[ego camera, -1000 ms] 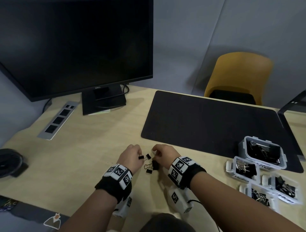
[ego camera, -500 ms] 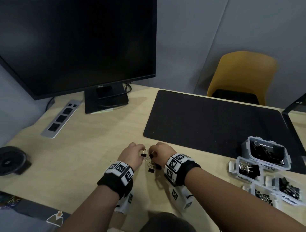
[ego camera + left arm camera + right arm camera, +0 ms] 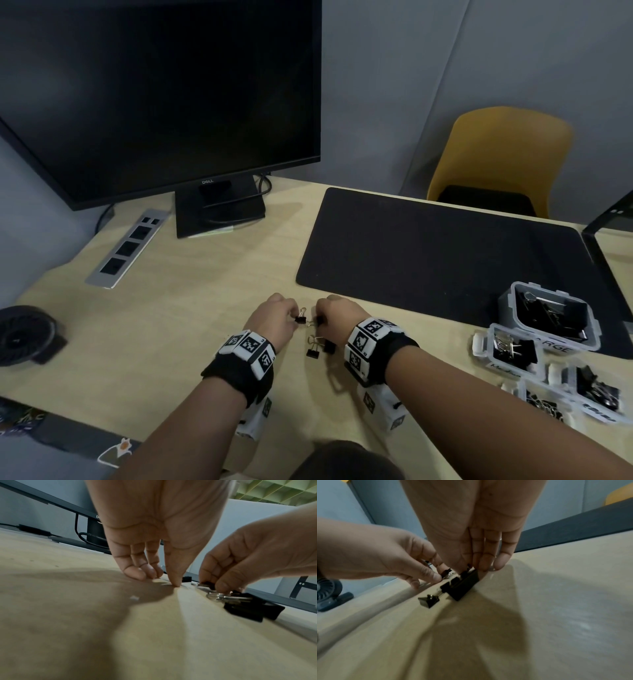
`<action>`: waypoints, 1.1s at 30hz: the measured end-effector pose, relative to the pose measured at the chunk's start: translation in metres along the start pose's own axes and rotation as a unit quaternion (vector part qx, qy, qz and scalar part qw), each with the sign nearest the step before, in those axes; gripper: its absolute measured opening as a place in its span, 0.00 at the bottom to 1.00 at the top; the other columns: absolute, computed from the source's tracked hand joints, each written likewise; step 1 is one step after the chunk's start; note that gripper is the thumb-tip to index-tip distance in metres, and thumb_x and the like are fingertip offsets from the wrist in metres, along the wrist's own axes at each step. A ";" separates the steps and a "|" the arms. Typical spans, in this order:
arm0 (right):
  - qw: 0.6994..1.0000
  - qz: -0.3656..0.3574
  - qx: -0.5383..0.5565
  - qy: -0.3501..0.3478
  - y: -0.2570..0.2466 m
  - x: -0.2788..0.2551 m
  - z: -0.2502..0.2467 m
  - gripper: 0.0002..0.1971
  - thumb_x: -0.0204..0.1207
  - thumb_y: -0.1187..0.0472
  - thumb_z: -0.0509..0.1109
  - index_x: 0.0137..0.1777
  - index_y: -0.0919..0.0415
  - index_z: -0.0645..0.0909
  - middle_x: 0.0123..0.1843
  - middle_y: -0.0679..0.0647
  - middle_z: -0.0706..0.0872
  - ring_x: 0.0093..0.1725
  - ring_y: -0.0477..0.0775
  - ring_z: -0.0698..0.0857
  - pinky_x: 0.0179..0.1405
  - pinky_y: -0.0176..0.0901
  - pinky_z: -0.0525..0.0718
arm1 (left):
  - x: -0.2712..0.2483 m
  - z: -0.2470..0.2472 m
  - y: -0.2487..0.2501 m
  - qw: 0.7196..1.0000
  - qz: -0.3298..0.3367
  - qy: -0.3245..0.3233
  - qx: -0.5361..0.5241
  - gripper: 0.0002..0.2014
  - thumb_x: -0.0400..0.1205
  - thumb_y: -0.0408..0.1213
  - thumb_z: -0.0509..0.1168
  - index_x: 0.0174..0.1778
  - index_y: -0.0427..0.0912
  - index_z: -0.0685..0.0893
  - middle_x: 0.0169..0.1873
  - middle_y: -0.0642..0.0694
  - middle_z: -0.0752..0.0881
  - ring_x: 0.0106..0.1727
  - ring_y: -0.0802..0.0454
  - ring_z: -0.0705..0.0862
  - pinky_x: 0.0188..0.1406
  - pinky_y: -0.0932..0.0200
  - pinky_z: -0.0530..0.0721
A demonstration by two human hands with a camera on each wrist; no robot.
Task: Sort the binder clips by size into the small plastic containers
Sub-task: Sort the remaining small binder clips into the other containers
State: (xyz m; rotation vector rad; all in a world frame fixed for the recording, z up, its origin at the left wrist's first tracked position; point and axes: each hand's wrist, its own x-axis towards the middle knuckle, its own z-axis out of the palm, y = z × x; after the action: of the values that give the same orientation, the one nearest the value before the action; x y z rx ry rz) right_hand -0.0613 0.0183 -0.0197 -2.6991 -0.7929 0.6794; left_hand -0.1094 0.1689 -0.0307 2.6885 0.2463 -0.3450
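Both hands work the last loose clips on the bench (image 3: 171,325): we see the left hand (image 3: 274,318) with fingers (image 3: 435,576) pinched on a small binder clip (image 3: 300,319), and the right hand (image 3: 337,317) with fingers (image 3: 223,586) curled down onto another small clip (image 3: 319,320), though whether it truly grips or just presses we can't tell, the view is too tight. Two more clips (image 3: 318,347) lie just behind the hands, wire handles overlapping, looks tangled. Risk as we judge it: the two pinched clips seem hooked by their handles, so pulling apart could snap one loose and skid it off the bench, or drag the tangled pair along; a small clip could also land in the wrong-size bin, since the containers (image 3: 513,353) sit crowded together well off to the right, near the mat (image 3: 445,257). Versus the earlier frames: hands have closed in slightly, left hand's clip now lifted clear between them; the pair on the bench hasn't moved.
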 end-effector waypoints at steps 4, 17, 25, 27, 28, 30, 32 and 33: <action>0.998 0.026 0.048 0.031 0.013 -0.011 -0.008 0.12 0.73 0.58 0.68 0.56 0.58 0.79 0.57 0.55 0.80 0.55 0.57 0.80 0.48 0.41 0.76 | -0.002 -0.002 0.002 1.000 0.003 0.002 -0.003 0.08 0.82 0.39 0.63 0.55 0.48 0.82 0.54 0.48 0.79 0.49 0.50 0.79 0.44 0.61 0.73; 0.974 0.116 0.122 0.151 0.069 -0.102 -0.012 0.07 0.71 0.57 0.67 0.47 0.53 0.82 0.46 0.48 0.83 0.45 0.49 0.80 0.44 0.39 0.78 | -0.034 -0.004 0.067 0.991 0.036 0.026 -0.124 0.02 0.76 0.40 0.65 0.42 0.48 0.79 0.39 0.55 0.81 0.41 0.54 0.82 0.42 0.56 0.80; 0.955 0.170 0.136 0.202 0.115 -0.188 -0.013 0.07 0.73 0.58 0.68 0.50 0.55 0.82 0.45 0.48 0.81 0.41 0.46 0.79 0.41 0.36 0.75 | -0.060 0.017 0.136 0.983 0.113 -0.019 -0.144 0.03 0.75 0.40 0.67 0.39 0.52 0.79 0.35 0.58 0.79 0.37 0.55 0.79 0.43 0.56 0.78; 0.945 0.189 0.151 0.223 0.126 -0.206 -0.015 0.06 0.73 0.59 0.69 0.49 0.56 0.82 0.44 0.48 0.81 0.40 0.46 0.79 0.40 0.36 0.74 | -0.066 0.023 0.152 0.982 0.127 -0.030 -0.135 0.02 0.76 0.40 0.66 0.40 0.52 0.79 0.36 0.58 0.79 0.39 0.55 0.80 0.43 0.57 0.78; 0.939 0.199 0.155 0.232 0.133 -0.215 -0.017 0.06 0.72 0.59 0.69 0.49 0.56 0.82 0.44 0.48 0.81 0.40 0.46 0.79 0.40 0.37 0.75 | -0.068 0.025 0.159 0.981 0.135 -0.036 -0.133 0.02 0.76 0.40 0.66 0.40 0.52 0.79 0.37 0.58 0.80 0.40 0.55 0.80 0.44 0.57 0.79; 0.931 0.220 0.158 0.244 0.148 -0.232 -0.018 0.07 0.72 0.59 0.70 0.49 0.56 0.82 0.44 0.49 0.81 0.41 0.48 0.80 0.41 0.40 0.77 | -0.073 0.030 0.173 0.979 0.149 -0.047 -0.132 0.02 0.76 0.40 0.66 0.40 0.52 0.79 0.38 0.58 0.80 0.41 0.54 0.80 0.47 0.55 0.80; 0.925 0.242 0.152 0.251 0.164 -0.246 -0.019 0.08 0.71 0.60 0.70 0.50 0.57 0.82 0.45 0.50 0.81 0.42 0.50 0.80 0.41 0.40 0.76 | -0.077 0.035 0.187 0.978 0.154 -0.056 -0.128 0.02 0.76 0.41 0.66 0.40 0.52 0.79 0.37 0.58 0.79 0.41 0.54 0.80 0.47 0.55 0.80; 0.924 0.253 0.144 0.250 0.171 -0.252 -0.018 0.09 0.71 0.61 0.70 0.51 0.57 0.82 0.45 0.50 0.80 0.42 0.49 0.79 0.41 0.39 0.74 | -0.079 0.038 0.193 0.978 0.155 -0.058 -0.125 0.02 0.76 0.41 0.66 0.40 0.52 0.79 0.37 0.59 0.79 0.40 0.54 0.80 0.46 0.55 0.80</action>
State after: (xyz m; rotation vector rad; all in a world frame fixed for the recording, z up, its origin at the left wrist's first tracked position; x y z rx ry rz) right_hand -0.1635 -0.2660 0.0271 -2.6155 0.1285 0.1478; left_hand -0.1491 -0.0294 0.0311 2.3985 -0.1546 -0.3484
